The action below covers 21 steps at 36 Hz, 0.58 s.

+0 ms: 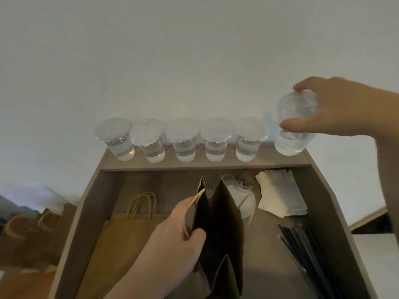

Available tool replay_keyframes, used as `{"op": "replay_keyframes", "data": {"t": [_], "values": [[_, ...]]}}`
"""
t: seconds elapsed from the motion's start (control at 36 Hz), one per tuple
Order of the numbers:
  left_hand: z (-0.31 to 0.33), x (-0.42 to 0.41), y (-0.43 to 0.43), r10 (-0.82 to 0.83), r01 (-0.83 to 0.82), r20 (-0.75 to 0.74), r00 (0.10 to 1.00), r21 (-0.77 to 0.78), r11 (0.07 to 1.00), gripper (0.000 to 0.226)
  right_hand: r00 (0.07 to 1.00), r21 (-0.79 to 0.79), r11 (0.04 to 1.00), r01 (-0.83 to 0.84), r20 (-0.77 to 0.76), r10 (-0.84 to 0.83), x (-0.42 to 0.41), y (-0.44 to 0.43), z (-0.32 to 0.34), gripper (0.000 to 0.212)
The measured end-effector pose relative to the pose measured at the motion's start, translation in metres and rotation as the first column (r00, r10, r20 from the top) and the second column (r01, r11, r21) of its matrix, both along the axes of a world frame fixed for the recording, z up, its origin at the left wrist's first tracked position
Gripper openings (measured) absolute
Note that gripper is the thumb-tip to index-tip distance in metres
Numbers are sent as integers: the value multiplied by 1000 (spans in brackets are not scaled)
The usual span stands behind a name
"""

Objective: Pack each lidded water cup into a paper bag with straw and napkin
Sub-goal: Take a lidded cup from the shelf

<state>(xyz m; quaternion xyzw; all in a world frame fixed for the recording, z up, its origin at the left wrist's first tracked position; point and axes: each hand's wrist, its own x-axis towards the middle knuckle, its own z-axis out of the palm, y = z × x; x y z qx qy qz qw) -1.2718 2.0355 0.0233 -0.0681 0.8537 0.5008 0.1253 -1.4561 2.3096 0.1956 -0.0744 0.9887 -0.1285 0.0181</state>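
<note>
While right hand (336,108) pinches cup (294,117), seemingly tilted

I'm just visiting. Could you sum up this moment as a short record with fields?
Activity: packing lidded water cups into paper bags
Cup in hand: right hand grips a tilted lidded cup at the right end of the shelf
Bag: left hand holds the open paper bag by its rim
Waiting: five more cups in a row on the shelf
Supplies: white napkins and dark straws, right of the bag
Spare: flat bags, left of it
</note>
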Motion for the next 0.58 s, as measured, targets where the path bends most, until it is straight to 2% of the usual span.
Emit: {"op": "replay_keyframes", "data": {"t": [0.08,0.22,0.31,0.39,0.47,0.58], "values": [[0,-2,1,-23,23,-8,1000,-3,1000,59,987,-101,982,-158,-40,155,56,-24,33,104],[0,-2,5,-27,26,-70,997,-20,999,47,906,-247,896,-369,117,406,124,-62,41,84],[-2,-1,3,-18,18,-67,998,2,1000,39,889,-219,888,-403,138,438,136,-69,25,84],[-5,-1,-6,-5,4,11,1000,80,997,50,908,-165,908,-386,104,405,138,-67,10,86],[-7,0,-17,34,-39,44,998,103,994,48,919,-141,918,-371,89,385,137,-66,0,90],[-9,-1,-25,74,-78,31,997,169,983,50,868,-95,884,-458,166,468,136,-72,-13,94]]}}
